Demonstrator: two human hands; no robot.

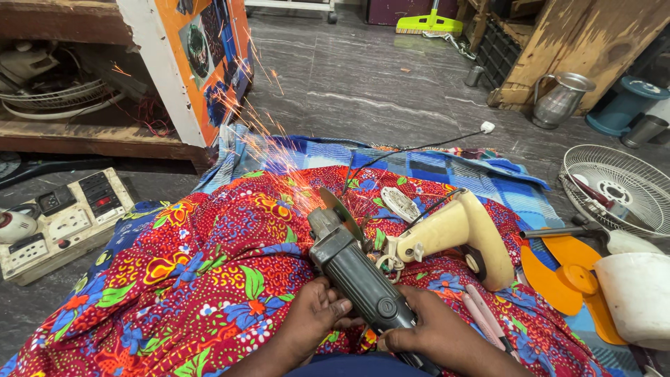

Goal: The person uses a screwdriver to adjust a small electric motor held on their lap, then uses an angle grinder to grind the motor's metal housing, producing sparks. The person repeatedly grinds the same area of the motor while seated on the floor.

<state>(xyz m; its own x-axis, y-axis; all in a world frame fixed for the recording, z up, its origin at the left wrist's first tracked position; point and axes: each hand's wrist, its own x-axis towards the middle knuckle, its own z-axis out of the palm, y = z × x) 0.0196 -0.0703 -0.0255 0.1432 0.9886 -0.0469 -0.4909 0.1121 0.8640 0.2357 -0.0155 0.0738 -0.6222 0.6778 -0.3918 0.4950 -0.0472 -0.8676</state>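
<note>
Gripping the dark grey metal angle grinder point(352, 276), both hands point(317, 314) point(436, 331) press its disc toward eleven o'clock; orange sparks point(262, 150) fly, the cream plastic fan part point(460, 234) seemingly not cut through.

You are working in soft, even light that is falling from above, and it is leaving only faint shadows under your left hand point(314, 318) and right hand point(436, 331). The orange sparks point(269, 143) are streaking as thin bright lines, slightly blurred by their speed. The stone floor point(363, 77) is giving off a dull sheen toward the top. The wide lens is bending the edges, so the fan guard point(618, 188) is looking stretched. The centre is staying sharp.
</note>
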